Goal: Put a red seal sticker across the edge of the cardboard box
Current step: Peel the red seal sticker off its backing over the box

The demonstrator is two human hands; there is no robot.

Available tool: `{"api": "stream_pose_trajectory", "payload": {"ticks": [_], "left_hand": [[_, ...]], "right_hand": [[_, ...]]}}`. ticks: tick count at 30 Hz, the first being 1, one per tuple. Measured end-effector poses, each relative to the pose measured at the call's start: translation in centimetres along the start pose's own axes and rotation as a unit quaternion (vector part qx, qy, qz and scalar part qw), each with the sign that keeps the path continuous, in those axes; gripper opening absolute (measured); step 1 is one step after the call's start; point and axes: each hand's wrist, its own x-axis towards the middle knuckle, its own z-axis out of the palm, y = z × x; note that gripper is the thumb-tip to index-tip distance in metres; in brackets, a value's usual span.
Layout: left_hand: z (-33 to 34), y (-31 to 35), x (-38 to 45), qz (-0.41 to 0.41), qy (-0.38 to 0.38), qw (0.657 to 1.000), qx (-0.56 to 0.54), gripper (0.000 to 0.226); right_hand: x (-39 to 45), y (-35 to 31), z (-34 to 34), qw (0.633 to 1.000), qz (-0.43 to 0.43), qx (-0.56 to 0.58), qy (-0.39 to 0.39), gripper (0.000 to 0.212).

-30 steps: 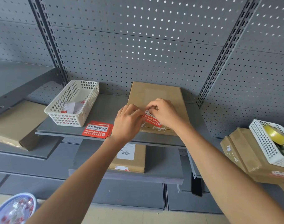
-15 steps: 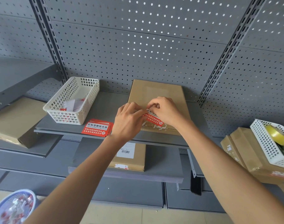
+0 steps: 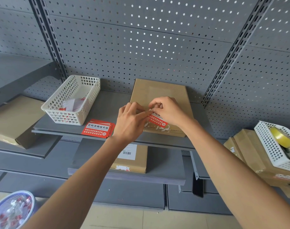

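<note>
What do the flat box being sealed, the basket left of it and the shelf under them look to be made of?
Box: matte brown cardboard, by its dull fibrous face. Basket: white moulded plastic, probably, by its even grid walls. Shelf: grey painted metal, apparently, by its thin folded edge.

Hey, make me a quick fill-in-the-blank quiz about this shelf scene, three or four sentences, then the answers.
1. Both hands, left hand and right hand, hold a ____ seal sticker over the cardboard box.
2. The spare stickers lie on the shelf in front of the white ____.
3. The basket on the far right holds a roll of ____ tape.
4. The box on the lower shelf carries a white label with a ____.

Answers: red; basket; yellow; barcode
</note>
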Motion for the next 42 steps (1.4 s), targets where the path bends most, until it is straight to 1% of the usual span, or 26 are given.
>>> {"api": "stream_pose_trajectory", "payload": {"ticks": [9, 16, 20, 23, 28, 32, 42], "left_hand": [[0.1, 0.0, 0.0, -0.006, 0.003, 1.0, -0.003, 0.028], [0.2, 0.0, 0.0, -0.007, 0.006, 1.0, -0.009, 0.027], [0.2, -0.1, 0.0, -0.004, 0.007, 1.0, -0.013, 0.027], [0.3, -0.1, 0.0, -0.005, 0.007, 1.0, -0.013, 0.026], [0.3, 0.0, 0.0, -0.006, 0.008, 1.0, -0.017, 0.026], [0.3, 0.0, 0.0, -0.007, 0.008, 1.0, -0.02, 0.026], [0.1, 0.3, 0.1, -0.02, -0.004, 0.999, -0.026, 0.027]], "right_hand": [[0.0, 0.0, 0.1, 1.0, 0.002, -0.002, 0.01, 0.014], [0.6, -0.3, -0.5, 0.999, 0.012, -0.026, -0.036, 0.019], [1.1, -0.3, -1.2, 0.998, 0.008, -0.012, -0.06, 0.009], [1.6, -0.3, -1.3, 0.998, -0.001, -0.032, -0.062, 0.005], [2.2, -0.5, -0.9, 0.995, -0.016, -0.065, -0.07, 0.01], [2.3, -0.6, -0.7, 0.992, -0.033, -0.094, -0.077, 0.01], [2.7, -1.3, -0.6, 0.971, -0.024, -0.183, -0.152, 0.014]]}}
